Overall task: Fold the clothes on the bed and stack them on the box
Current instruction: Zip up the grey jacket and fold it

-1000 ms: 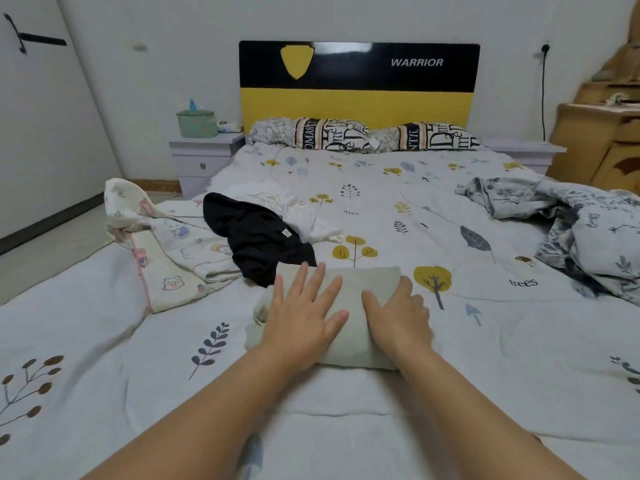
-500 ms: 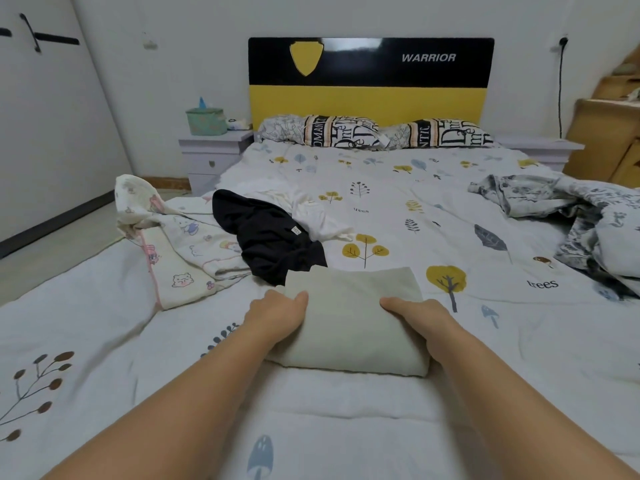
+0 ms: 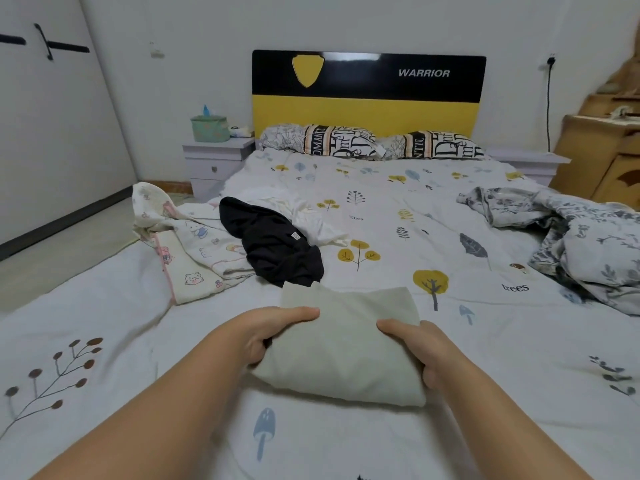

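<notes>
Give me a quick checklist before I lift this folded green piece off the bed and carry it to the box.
1. Left hand grips the left edge of the folded pale green garment: ok.
2. Right hand grips its right edge: ok.
3. Fold compact, no loose ends trailing: ok.
4. Garment clear of the black garment: cannot tell; its far left corner meets it.
5. Box in view for stacking: not ok; none visible.
6. More clothes left to fold: the black one, the white garment and the cartoon-print cloth lie unfolded.
</notes>
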`<state>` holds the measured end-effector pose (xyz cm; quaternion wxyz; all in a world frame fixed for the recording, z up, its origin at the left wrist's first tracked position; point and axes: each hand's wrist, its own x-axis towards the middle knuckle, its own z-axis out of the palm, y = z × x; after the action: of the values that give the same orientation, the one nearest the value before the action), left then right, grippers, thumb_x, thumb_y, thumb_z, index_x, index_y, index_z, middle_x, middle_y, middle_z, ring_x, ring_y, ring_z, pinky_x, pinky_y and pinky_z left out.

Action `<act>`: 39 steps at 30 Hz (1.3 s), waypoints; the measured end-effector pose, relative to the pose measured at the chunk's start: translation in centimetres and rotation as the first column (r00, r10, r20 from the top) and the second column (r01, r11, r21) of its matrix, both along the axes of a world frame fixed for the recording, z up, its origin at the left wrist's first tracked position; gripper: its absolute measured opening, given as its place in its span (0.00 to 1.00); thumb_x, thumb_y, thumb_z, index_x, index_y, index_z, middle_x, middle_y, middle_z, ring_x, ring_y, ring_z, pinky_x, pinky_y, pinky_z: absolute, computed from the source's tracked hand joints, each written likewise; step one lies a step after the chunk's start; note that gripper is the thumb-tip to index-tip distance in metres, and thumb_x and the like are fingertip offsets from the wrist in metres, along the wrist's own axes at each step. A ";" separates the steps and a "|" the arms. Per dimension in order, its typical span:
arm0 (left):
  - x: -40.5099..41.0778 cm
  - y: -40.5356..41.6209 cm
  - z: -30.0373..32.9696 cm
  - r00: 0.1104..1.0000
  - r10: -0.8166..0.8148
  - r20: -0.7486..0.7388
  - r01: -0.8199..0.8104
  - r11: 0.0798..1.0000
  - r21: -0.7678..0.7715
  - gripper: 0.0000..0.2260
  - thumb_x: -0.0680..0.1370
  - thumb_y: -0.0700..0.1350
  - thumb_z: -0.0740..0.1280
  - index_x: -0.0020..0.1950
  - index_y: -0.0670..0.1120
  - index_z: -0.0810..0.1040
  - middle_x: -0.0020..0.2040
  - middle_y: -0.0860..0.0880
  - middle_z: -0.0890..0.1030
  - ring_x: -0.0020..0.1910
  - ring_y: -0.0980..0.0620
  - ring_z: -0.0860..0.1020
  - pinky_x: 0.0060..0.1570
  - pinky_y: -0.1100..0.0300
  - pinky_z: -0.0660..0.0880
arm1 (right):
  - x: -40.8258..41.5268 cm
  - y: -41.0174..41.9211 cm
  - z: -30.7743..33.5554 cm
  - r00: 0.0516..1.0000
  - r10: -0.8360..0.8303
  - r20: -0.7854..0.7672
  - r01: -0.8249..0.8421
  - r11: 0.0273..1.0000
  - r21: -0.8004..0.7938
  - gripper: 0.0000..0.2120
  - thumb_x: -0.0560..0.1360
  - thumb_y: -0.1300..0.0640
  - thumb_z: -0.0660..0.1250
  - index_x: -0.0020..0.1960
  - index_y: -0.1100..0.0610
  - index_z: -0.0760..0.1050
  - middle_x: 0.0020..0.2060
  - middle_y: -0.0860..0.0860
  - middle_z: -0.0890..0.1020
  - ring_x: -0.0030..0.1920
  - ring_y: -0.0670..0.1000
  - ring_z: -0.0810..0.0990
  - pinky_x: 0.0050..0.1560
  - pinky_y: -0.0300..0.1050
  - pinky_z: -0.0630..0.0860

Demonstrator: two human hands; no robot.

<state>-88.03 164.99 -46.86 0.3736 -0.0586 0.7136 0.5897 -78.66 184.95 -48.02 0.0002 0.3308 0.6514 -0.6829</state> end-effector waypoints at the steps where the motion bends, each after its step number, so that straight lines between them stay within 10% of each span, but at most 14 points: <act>1: 0.7 -0.4 0.3 1.000 -0.008 -0.022 0.008 1.000 -0.012 0.13 0.72 0.47 0.73 0.53 0.42 0.79 0.46 0.44 0.84 0.44 0.46 0.81 0.42 0.56 0.77 | 0.7 -0.4 0.3 1.000 0.008 0.005 -0.008 1.000 -0.009 0.17 0.69 0.58 0.74 0.55 0.64 0.76 0.46 0.59 0.83 0.45 0.58 0.82 0.39 0.46 0.77; 31: 20.3 -26.1 10.9 0.922 0.345 -0.178 -0.332 0.938 0.099 0.09 0.72 0.48 0.71 0.49 0.44 0.81 0.45 0.44 0.83 0.43 0.44 0.80 0.51 0.55 0.75 | 13.5 -23.1 12.1 0.940 0.282 -0.193 -0.298 0.953 -0.057 0.05 0.76 0.59 0.65 0.43 0.60 0.76 0.39 0.57 0.82 0.39 0.56 0.79 0.43 0.48 0.75; 39: 21.5 -37.3 10.9 0.867 0.467 -0.174 -0.448 0.883 0.139 0.06 0.75 0.46 0.69 0.44 0.44 0.80 0.33 0.46 0.83 0.33 0.48 0.81 0.36 0.61 0.77 | 11.3 -34.2 11.8 0.889 0.422 -0.177 -0.438 0.897 -0.061 0.07 0.75 0.57 0.66 0.47 0.62 0.76 0.41 0.58 0.82 0.42 0.57 0.80 0.47 0.50 0.77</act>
<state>-66.53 127.68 -35.94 0.1511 -0.1482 0.6850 0.6972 -67.38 150.75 -36.22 0.1157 0.1222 0.6714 -0.7217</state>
